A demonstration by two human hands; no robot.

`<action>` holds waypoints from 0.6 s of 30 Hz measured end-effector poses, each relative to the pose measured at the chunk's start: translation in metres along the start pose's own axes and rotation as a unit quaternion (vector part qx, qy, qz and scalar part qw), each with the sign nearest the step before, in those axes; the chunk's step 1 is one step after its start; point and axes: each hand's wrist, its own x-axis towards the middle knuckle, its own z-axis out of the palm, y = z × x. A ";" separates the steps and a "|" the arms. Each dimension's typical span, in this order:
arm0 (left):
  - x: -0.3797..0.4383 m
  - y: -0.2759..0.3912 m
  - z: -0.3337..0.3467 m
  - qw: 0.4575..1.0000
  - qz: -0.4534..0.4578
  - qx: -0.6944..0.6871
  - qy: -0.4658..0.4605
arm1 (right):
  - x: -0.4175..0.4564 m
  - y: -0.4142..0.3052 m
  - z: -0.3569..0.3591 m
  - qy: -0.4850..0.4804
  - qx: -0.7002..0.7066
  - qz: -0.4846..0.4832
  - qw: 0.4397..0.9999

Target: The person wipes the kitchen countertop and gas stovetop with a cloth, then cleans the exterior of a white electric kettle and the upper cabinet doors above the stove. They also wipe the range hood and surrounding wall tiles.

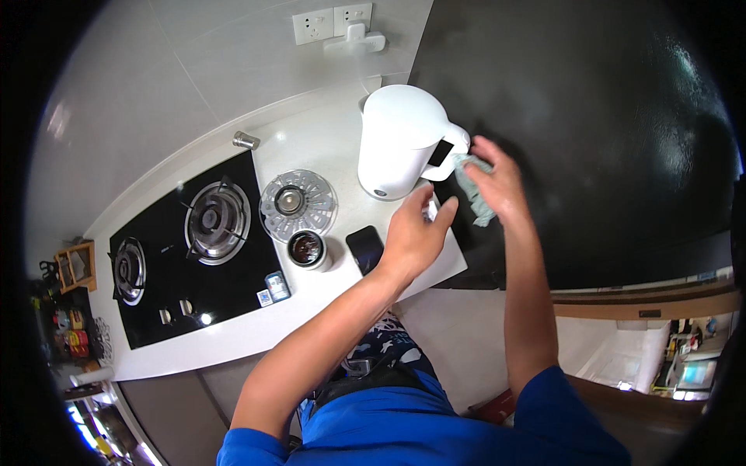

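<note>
A white electric kettle (pixel 390 140) stands on the pale countertop (pixel 338 134), its handle (pixel 457 140) towards the right. My right hand (pixel 495 180) grips a crumpled pale green cloth (pixel 475 198) just beside that handle; fingertips and cloth are close to it, and contact is not certain. In front of the kettle's base is my left hand (pixel 417 233), thumb and fingers apart. Between them shows part of a small shiny object (pixel 430 211), mostly hidden, so whether I hold it cannot be told. A black smartphone (pixel 365 247) lies next to my left wrist.
Left of the phone stands a cup (pixel 307 249) with dark contents. Behind it is a clear slotted disc (pixel 317 195) bearing a round metal piece (pixel 289 200). A gas hob (pixel 169 274) lies further left. A metal cylinder (pixel 246 140) sits by the wall. Right is a large dark panel (pixel 571 145).
</note>
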 end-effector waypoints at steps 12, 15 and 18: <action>0.080 0.004 0.060 0.967 -0.024 -0.197 0.161 | -0.020 -0.004 0.037 -0.041 0.321 0.201 0.925; 0.076 0.001 0.049 0.969 -0.047 -0.134 0.202 | -0.042 -0.018 0.046 -0.075 0.235 0.130 0.960; 0.069 -0.009 0.042 0.969 -0.038 -0.111 0.220 | -0.045 -0.016 0.061 -0.162 0.011 0.093 0.982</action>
